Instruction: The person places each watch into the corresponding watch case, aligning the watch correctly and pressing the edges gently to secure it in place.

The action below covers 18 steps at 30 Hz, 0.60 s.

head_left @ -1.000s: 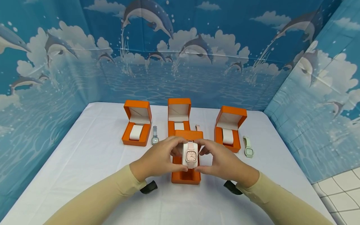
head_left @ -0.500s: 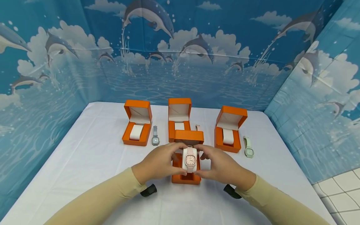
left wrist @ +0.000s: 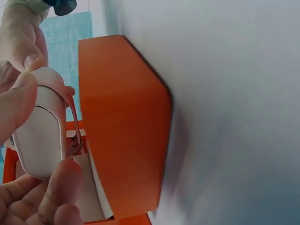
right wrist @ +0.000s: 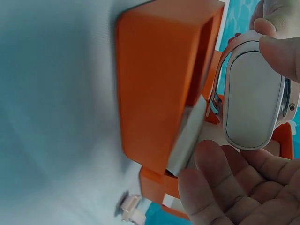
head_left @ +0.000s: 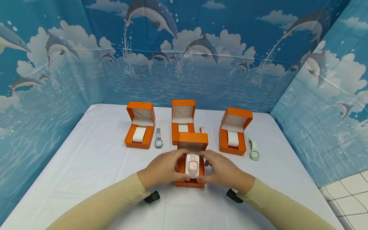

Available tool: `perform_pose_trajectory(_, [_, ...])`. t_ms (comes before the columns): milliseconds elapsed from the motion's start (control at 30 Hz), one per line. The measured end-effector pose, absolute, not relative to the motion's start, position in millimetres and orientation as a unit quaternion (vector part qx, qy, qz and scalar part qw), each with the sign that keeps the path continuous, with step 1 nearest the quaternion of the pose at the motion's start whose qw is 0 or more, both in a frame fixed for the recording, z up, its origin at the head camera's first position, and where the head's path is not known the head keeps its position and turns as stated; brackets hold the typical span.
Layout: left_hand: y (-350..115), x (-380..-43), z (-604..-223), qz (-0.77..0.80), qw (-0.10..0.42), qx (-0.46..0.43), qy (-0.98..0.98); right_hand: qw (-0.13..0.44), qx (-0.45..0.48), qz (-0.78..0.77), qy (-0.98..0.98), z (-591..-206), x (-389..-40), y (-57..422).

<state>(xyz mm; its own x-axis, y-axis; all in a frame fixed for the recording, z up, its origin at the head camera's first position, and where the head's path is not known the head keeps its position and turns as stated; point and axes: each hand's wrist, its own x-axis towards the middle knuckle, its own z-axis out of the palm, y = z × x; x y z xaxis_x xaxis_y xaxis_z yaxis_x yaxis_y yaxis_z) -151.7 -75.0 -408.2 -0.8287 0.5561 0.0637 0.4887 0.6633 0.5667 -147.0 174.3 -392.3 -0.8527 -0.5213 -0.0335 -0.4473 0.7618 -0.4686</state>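
A pink-strapped wristwatch with a square pink dial is wrapped round a white watch cushion. My left hand pinches the cushion at its left side, thumb at the near end and fingers at the far end. From the other side my right hand pinches it the same way. The cushion's flat end shows in the right wrist view, with the strap buckle hanging off its back. Watch and cushion sit over the open base of the nearest orange watch box, whose lid stands raised behind them.
Three more open orange boxes stand behind: left, middle and right, each with a white cushion. A blue watch lies by the left one, a green watch by the right. A pink strap shows behind the nearest lid.
Both hands have come down and toward me with the watch on its cushion, lower into the nearest box. More of that box's lid lining shows. The other boxes and watches have not moved.
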Motion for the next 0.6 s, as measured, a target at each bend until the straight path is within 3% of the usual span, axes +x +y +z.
perform_pose_trajectory(600, [-73, -154, -419, 0.268, 0.069, 0.277, 0.920, 0.078, -0.264, -0.222, 0.935, -410, -153, 170])
